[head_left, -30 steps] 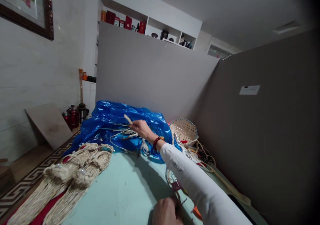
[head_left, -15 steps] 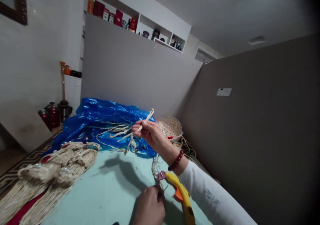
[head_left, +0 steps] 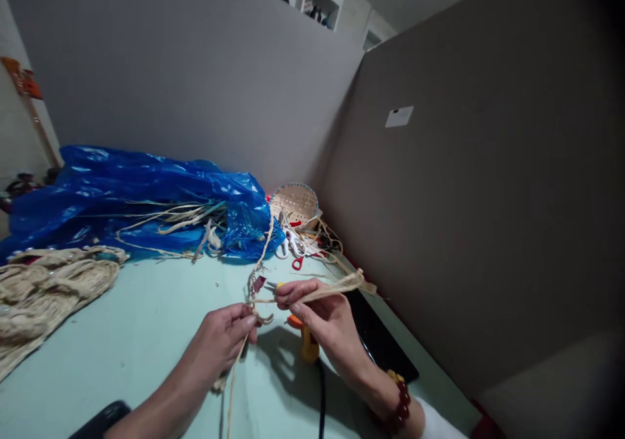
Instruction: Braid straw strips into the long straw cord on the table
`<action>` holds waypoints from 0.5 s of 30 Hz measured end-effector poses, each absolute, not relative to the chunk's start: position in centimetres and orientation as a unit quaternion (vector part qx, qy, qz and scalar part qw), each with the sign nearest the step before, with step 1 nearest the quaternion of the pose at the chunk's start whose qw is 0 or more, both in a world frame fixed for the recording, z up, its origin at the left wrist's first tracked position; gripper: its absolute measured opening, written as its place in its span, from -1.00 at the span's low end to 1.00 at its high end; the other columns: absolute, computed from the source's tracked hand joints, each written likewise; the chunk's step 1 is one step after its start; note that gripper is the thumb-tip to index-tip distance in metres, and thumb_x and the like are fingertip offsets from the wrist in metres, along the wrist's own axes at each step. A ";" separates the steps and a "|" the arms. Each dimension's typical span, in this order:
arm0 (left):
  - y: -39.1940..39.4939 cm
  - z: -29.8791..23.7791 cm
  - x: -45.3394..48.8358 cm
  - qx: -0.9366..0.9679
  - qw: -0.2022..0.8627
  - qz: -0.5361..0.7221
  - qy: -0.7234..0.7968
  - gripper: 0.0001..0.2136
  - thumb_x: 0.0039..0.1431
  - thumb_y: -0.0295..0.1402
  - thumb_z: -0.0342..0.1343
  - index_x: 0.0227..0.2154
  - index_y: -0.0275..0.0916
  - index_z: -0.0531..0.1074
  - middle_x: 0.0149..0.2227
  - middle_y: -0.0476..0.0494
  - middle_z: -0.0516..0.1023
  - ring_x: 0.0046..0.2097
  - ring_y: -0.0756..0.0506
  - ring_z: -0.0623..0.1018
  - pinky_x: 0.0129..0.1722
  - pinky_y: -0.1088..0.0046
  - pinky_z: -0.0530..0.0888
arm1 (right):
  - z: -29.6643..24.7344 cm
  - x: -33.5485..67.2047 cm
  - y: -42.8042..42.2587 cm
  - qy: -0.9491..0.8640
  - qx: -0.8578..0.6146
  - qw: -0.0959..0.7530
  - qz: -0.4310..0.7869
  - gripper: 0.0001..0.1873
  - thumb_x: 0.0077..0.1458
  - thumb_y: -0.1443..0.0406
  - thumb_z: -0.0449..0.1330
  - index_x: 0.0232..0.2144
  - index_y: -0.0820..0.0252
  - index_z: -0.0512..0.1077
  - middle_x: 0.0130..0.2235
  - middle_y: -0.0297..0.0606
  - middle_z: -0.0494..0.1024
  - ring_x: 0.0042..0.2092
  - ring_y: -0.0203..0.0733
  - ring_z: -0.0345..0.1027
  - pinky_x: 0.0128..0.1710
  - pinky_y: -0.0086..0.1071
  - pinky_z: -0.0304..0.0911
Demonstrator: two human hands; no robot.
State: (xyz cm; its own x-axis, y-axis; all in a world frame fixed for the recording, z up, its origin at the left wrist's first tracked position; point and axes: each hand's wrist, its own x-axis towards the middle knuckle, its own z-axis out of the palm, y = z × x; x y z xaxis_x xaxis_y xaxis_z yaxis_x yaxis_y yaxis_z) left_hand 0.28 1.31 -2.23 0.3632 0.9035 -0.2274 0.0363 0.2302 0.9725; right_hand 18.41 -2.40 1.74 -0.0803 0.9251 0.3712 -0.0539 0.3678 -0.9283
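Observation:
Thumb and fingers of my left hand (head_left: pixel 224 335) pinch the lower end of a thin braided straw cord (head_left: pixel 266 247). A dark red binder clip (head_left: pixel 258 284) sits on the cord just above those fingertips. My right hand (head_left: pixel 325 318) is closed on a pale straw strip (head_left: pixel 336 287), whose loose end points right. The strip's thin part runs left toward the cord at my left fingertips. Below my right hand lies a yellow and orange glue gun (head_left: pixel 308 346), partly hidden, with a black cable (head_left: pixel 322 393).
Blue plastic sheeting (head_left: pixel 146 178) with loose straw strips lies at the back. Woven straw pieces (head_left: pixel 53 289) rest at left. White-handled scissors (head_left: pixel 293 242) lie by a perforated basket (head_left: pixel 295 201). A black flat object (head_left: pixel 385 341) is at right, beside the grey partition (head_left: pixel 469 198).
My right hand has come down from near the blue sheeting with a straw strip, close to my left hand. My left hand now pinches the cord. The view has tilted down and turned right.

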 end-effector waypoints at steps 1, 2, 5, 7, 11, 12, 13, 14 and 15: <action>1.2 -2.0 0.2 0.494 0.659 0.343 0.451 -0.67 -0.11 -0.08 0.20 -0.47 -0.27 0.39 -0.61 0.09 0.35 -0.68 0.17 0.03 -0.66 0.62 -0.07 | 1.7 18.6 -2.9 -0.616 -0.362 0.573 0.402 -0.93 0.15 0.27 0.22 -0.38 0.11 0.47 -0.18 -0.18 0.57 -0.15 -0.12 0.48 -0.10 -0.23 0.38; 1.0 -1.8 0.1 0.478 0.668 0.347 0.453 -0.66 -0.14 -0.07 0.23 -0.46 -0.27 0.39 -0.61 0.09 0.36 -0.69 0.19 0.01 -0.67 0.62 -0.10 | 1.5 18.8 -3.3 -0.644 -0.355 0.568 0.370 -0.90 0.19 0.29 0.17 -0.37 0.10 0.46 -0.19 -0.18 0.57 -0.16 -0.13 0.48 -0.11 -0.23 0.39; 0.8 -1.7 0.1 0.455 0.685 0.353 0.446 -0.68 -0.13 -0.12 0.24 -0.46 -0.27 0.37 -0.65 0.13 0.31 -0.70 0.22 -0.06 -0.68 0.63 -0.16 | 0.6 19.2 -4.2 -0.772 -0.278 0.513 0.253 -0.87 0.24 0.32 0.07 -0.26 0.07 0.44 -0.13 -0.15 0.56 -0.16 -0.14 0.47 -0.14 -0.24 0.39; 0.7 -1.8 0.2 0.453 0.693 0.350 0.438 -0.71 -0.09 -0.14 0.23 -0.45 -0.26 0.37 -0.71 0.21 0.18 -0.69 0.21 -0.10 -0.69 0.64 -0.16 | -0.3 19.3 -4.4 -0.849 -0.231 0.442 0.177 -0.82 0.25 0.34 0.04 -0.15 0.07 0.40 -0.07 -0.12 0.55 -0.14 -0.14 0.45 -0.16 -0.27 0.39; 0.5 -1.9 0.3 0.443 0.703 0.347 0.435 -0.74 -0.08 -0.18 0.26 -0.46 -0.26 0.40 -0.71 0.21 0.15 -0.69 0.20 -0.05 -0.71 0.66 -0.11 | -1.3 19.0 -4.3 -0.900 -0.255 0.343 0.089 -0.76 0.25 0.43 -0.02 -0.12 0.12 0.37 -0.05 -0.08 0.53 -0.14 -0.16 0.40 -0.17 -0.32 0.38; 0.5 -1.8 0.3 0.436 0.705 0.348 0.437 -0.74 -0.10 -0.19 0.27 -0.47 -0.26 0.40 -0.70 0.19 0.18 -0.68 0.20 -0.03 -0.71 0.66 -0.09 | -1.4 19.0 -4.3 -0.900 -0.265 0.337 0.079 -0.77 0.25 0.44 -0.02 -0.14 0.15 0.37 -0.05 -0.07 0.52 -0.15 -0.16 0.39 -0.16 -0.32 0.38; 0.3 -1.7 0.3 0.428 0.708 0.349 0.441 -0.74 -0.12 -0.19 0.29 -0.50 -0.27 0.40 -0.69 0.17 0.21 -0.68 0.20 -0.02 -0.71 0.66 -0.08 | -1.4 18.9 -4.3 -0.901 -0.267 0.334 0.072 -0.80 0.24 0.44 -0.01 -0.16 0.17 0.36 -0.07 -0.06 0.52 -0.16 -0.16 0.38 -0.16 -0.33 0.37; 0.2 -1.5 0.3 0.418 0.710 0.351 0.444 -0.74 -0.14 -0.19 0.30 -0.51 -0.26 0.40 -0.67 0.15 0.24 -0.67 0.20 -0.01 -0.70 0.66 -0.07 | -1.3 18.9 -4.4 -0.902 -0.269 0.331 0.066 -0.82 0.24 0.44 0.00 -0.19 0.19 0.37 -0.08 -0.06 0.53 -0.18 -0.17 0.37 -0.17 -0.35 0.37; 0.1 -1.3 0.4 0.410 0.710 0.357 0.448 -0.73 -0.17 -0.19 0.31 -0.52 -0.26 0.40 -0.65 0.13 0.28 -0.67 0.19 0.00 -0.70 0.65 -0.06 | -1.3 18.9 -4.4 -0.904 -0.270 0.326 0.061 -0.84 0.24 0.44 0.00 -0.22 0.21 0.37 -0.10 -0.07 0.53 -0.20 -0.18 0.35 -0.18 -0.36 0.36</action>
